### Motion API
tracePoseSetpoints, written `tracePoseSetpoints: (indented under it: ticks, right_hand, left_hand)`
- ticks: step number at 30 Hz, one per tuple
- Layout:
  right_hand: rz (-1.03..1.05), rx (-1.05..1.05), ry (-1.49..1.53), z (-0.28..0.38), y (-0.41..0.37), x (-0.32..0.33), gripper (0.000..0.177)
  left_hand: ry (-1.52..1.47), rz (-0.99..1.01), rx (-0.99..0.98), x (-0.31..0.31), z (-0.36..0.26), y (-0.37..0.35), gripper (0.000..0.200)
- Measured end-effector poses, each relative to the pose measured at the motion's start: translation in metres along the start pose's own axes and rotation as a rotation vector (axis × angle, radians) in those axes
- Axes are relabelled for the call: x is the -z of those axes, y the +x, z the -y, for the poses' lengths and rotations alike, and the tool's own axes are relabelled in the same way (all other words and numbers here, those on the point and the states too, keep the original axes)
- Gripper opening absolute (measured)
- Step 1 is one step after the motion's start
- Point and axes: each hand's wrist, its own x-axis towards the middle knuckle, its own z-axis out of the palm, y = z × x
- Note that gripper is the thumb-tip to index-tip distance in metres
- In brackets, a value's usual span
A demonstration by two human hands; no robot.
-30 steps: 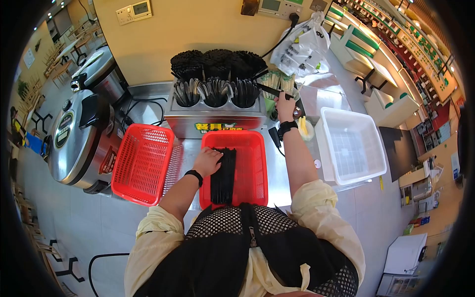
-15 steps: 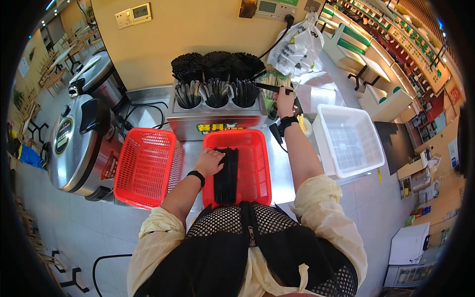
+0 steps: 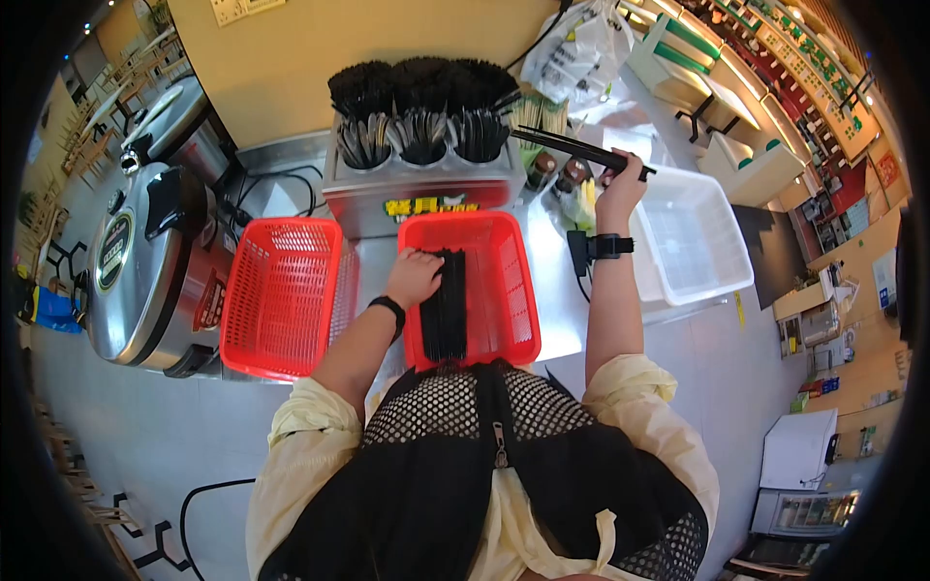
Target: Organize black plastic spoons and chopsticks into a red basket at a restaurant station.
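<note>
My right hand [image 3: 620,184] is closed around a few black chopsticks [image 3: 567,145], raised over the right side of the counter. Their long ends point left toward the cutlery holder [image 3: 354,205]. My left hand [image 3: 415,277] lies at the upper left edge of a bundle of black chopsticks [image 3: 445,315], its fingers bent over them. This bundle lies lengthwise along the left side of a red plastic basket [image 3: 526,290] in front of me. The metal holder has spoons [image 3: 363,137] in round cups, with dense black chopsticks [image 3: 426,85] standing behind.
Left of the basket stands a second red basket [image 3: 281,300], beside a large rice cooker [image 3: 145,266]. At right is a white plastic bin [image 3: 693,242]. Lidded jars [image 3: 573,174] and a plastic bag [image 3: 581,53] are behind; a cable [image 3: 291,174] lies at back left.
My right hand has moved right and away from the holder's right side, carrying the chopsticks. My left hand stays at the bundle, fingers more bent. The view has tipped downward.
</note>
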Motion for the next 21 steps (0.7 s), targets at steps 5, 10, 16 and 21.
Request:
tracePoseSetpoints:
  ticks: [5,10,16,21]
  right_hand:
    - [0.423,-0.356,-0.550,-0.019,-0.024,0.025,0.030]
    - [0.990,-0.607,-0.910,-0.094,-0.093,0.021,0.041]
    - [1.061,-0.759,-1.107,-0.187,-0.134,0.027,0.043]
    - [0.946,-0.738,-1.193,-0.211,-0.149,0.026,0.035]
  left_hand:
    - [0.067,-0.057,-0.009,-0.008,0.004,0.002,0.031]
    - [0.058,-0.135,-0.014,-0.002,-0.004,0.003,0.034]
    - [0.120,-0.052,-0.020,-0.003,0.000,0.004,0.035]
    - [0.145,-0.037,-0.013,0.000,-0.001,0.003,0.033]
